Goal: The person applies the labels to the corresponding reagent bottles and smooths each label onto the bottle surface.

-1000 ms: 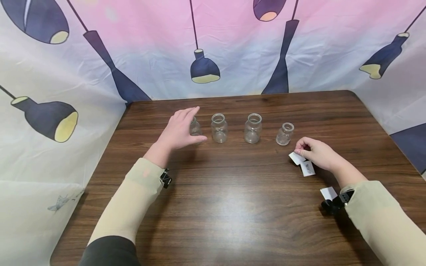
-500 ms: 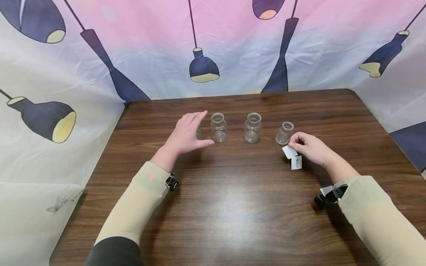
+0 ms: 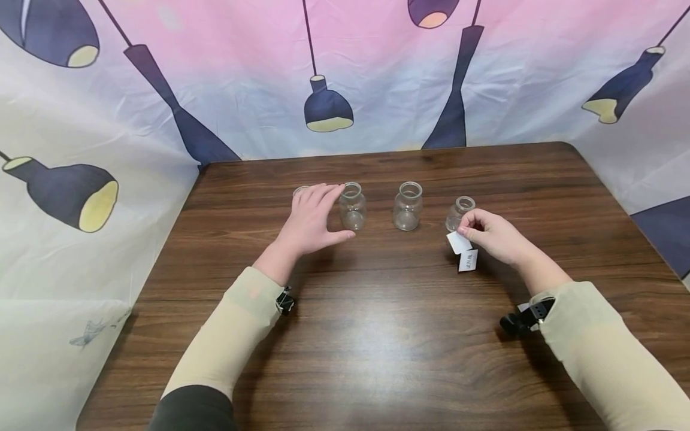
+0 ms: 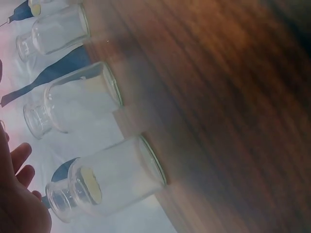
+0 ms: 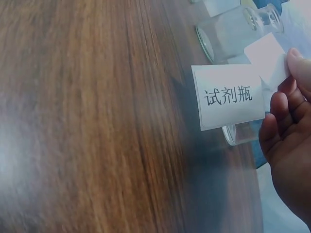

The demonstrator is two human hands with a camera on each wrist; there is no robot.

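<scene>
My right hand point(image 3: 496, 236) pinches a blank white paper piece point(image 3: 459, 243) between thumb and fingertips. Joined to it below is a white label point(image 5: 228, 97) printed with black Chinese characters. Just behind that hand stands a small glass bottle point(image 3: 457, 211), partly covered by it. With thumb and fingers spread, my left hand point(image 3: 309, 224) hovers beside a clear glass bottle point(image 3: 353, 211), holding nothing; whether a fingertip touches the rim cannot be told. Another bottle point(image 3: 300, 190) is mostly hidden behind the left hand. To the right stands a further glass bottle point(image 3: 407, 209).
The bottles form a row across the back half of the brown wooden table point(image 3: 377, 359). A lamp-patterned cloth point(image 3: 259, 108) hangs behind it. A white corner shows beside the black wrist camera point(image 3: 520, 322) on the right arm.
My right hand has moved left with the paper pieces, toward the small bottle. My left hand has shifted right from the leftmost bottle to the one beside it. The bottles stay put.
</scene>
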